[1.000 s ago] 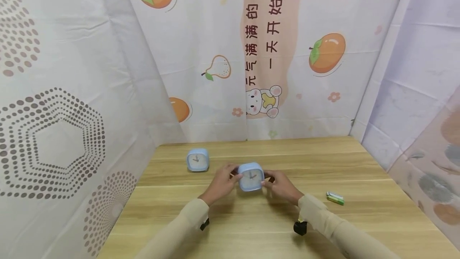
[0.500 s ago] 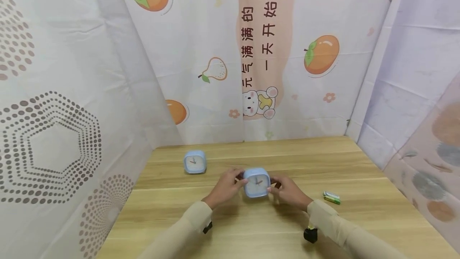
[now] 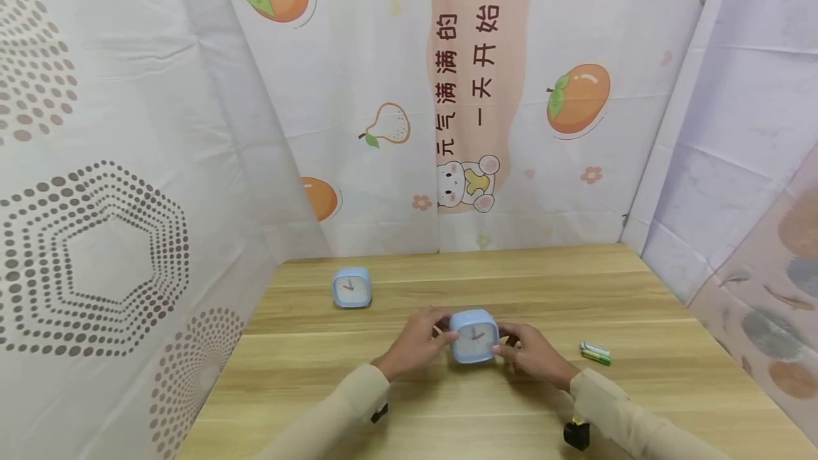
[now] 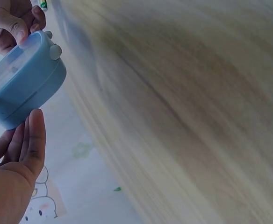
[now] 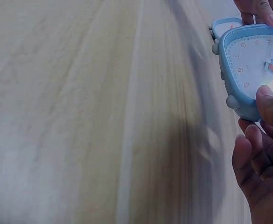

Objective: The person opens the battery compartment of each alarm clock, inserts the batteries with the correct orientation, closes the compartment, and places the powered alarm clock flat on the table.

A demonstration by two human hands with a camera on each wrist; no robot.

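A light blue alarm clock with a white face is gripped between both hands, one at each side. My left hand pinches its left side, thumb at the front edge and fingers behind. On the opposite side my right hand holds it the same way, thumb on the face's rim. The left wrist view shows the clock from its side, with small round feet. In the right wrist view the numbered dial and a red hand show on the clock. It appears raised off the table; how far I cannot tell.
A second light blue clock stands at the back left of the wooden table. Two small green and white batteries lie to the right of my right hand. Printed curtains enclose the back and sides.
Both hands have brought the clock nearer to me and somewhat to the right, still gripping it from both sides. The second clock and the batteries have stayed put.
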